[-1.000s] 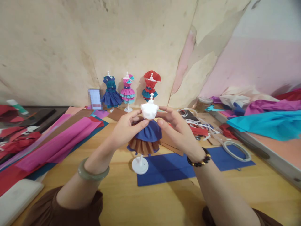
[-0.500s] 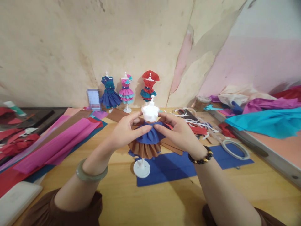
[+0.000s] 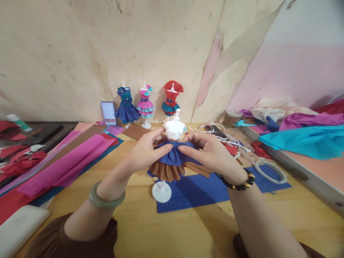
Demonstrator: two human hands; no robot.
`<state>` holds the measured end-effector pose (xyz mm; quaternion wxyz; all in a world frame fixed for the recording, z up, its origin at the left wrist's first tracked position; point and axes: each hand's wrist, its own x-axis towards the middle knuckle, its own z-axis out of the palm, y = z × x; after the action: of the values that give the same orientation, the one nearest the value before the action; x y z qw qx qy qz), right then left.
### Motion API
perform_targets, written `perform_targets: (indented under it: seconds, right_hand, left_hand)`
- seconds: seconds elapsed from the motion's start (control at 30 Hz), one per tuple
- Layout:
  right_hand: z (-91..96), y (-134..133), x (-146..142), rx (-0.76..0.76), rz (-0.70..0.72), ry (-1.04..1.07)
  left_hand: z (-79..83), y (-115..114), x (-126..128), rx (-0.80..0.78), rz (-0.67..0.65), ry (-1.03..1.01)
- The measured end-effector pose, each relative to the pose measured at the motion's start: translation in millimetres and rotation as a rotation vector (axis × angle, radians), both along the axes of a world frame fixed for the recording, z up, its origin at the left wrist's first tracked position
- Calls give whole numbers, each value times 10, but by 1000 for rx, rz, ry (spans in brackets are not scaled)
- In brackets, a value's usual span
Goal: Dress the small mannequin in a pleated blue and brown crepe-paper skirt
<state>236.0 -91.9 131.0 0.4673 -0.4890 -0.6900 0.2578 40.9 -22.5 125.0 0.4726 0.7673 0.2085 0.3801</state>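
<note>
person's left hand (image 3: pixel 145 148) and right hand (image 3: pixel 213 154) are both pinching the blue ruffle (image 3: pixel 172 156) at the waist of a tilted white mini mannequin (image 3: pixel 174 130), brown pleats (image 3: pixel 167 172) underneath, above the counter (image 3: pixel 166 233)

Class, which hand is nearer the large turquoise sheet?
Right: the right hand, at the blue skirt, lies left of the turquoise sheet; the left hand lies farther left.

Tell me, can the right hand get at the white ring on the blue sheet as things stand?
Probably yes: the white ring lies in the open on the blue sheet, right of the right hand, with nothing visible blocking the way, though that hand is holding the blue skirt.
</note>
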Motion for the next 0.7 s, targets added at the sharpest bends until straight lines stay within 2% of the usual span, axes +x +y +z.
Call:
perform_targets:
  seconds: [0.47, 0.7]
  right_hand:
    - [62, -62, -41, 102, 87, -70]
    - [60, -64, -34, 52, 113, -40]
  left_hand:
    - [8, -31, 9, -11, 27, 7]
    - [0, -23, 2, 9, 40, 7]
